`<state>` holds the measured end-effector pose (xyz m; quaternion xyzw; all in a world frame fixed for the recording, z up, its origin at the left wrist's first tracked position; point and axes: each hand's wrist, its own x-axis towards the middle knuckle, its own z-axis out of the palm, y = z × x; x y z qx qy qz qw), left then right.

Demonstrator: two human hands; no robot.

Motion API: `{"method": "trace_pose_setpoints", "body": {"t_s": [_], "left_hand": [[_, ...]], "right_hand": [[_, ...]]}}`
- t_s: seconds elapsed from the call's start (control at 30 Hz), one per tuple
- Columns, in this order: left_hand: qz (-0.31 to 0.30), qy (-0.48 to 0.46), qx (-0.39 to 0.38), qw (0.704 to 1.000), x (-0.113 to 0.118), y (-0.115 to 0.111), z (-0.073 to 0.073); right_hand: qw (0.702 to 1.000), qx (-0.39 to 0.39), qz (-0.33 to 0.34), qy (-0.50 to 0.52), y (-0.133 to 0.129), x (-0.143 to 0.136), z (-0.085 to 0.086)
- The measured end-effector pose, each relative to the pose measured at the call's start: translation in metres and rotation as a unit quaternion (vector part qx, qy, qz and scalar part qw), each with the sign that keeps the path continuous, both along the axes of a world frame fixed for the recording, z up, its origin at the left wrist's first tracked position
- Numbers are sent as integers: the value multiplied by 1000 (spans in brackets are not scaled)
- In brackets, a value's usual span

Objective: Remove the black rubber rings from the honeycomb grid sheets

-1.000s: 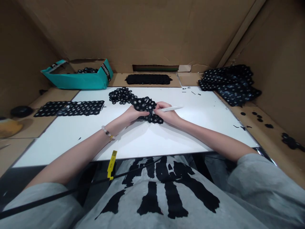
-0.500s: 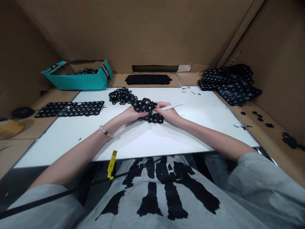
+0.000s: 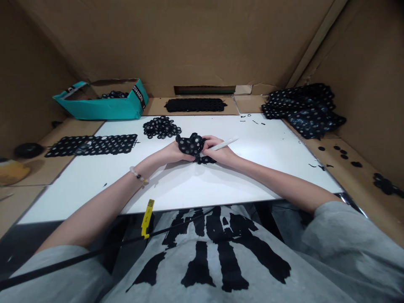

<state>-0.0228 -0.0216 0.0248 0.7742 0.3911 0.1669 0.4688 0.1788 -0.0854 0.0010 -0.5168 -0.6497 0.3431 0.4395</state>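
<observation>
My left hand [image 3: 179, 152] is closed on a bent black sheet [image 3: 190, 144] dotted with pale round spots, its far end curled upward. Between the fingers of my right hand [image 3: 217, 149] is a slim white pen-like tool [image 3: 224, 143], gripped like a pen and slanting up to the right. Its working tip is hidden against the sheet, close to my left fingers. A loose heap of small black rings [image 3: 161, 127] lies just beyond my left hand on the white board [image 3: 195, 187].
A teal box [image 3: 104, 108] with black pieces stands back left. Flat dotted black sheets [image 3: 91, 145] lie left, a black stack [image 3: 195, 104] at the back, and a pile of dotted sheets [image 3: 301, 107] back right. Black discs [image 3: 344, 157] and scraps lie right. Cardboard walls [image 3: 195, 46] surround the board.
The sheet in my left hand has folded up and drawn away from the ring heap, which now shows apart from it. My right hand and the white tool have shifted slightly left.
</observation>
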Motion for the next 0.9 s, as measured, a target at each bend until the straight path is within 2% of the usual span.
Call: {"method": "trace_pose_setpoints", "body": {"t_s": [0.23,0.4,0.57,0.63,0.73,0.8,0.9], "left_hand": [[56,-49,-69,995,4,0,-6],[37,-62,-87,994,5,0,-6],[29,-43,-83,995,3,3,-2],[31,-37,-68,997,2,5,-3],[27,-20,-36,999,0,8,-3],[18,-1,-26,1000,-1,9,-2],[6,11,-22,1000,0,5,2]], "right_hand": [[999,16,16,-26,-4,-2,1],[993,72,10,-91,-5,-8,-9],[991,83,-5,-108,-4,-10,-10],[994,67,19,-89,-1,-5,-7],[999,-6,53,1,5,5,-2],[996,-44,34,72,8,11,1],[993,-41,-8,114,9,12,4]]}}
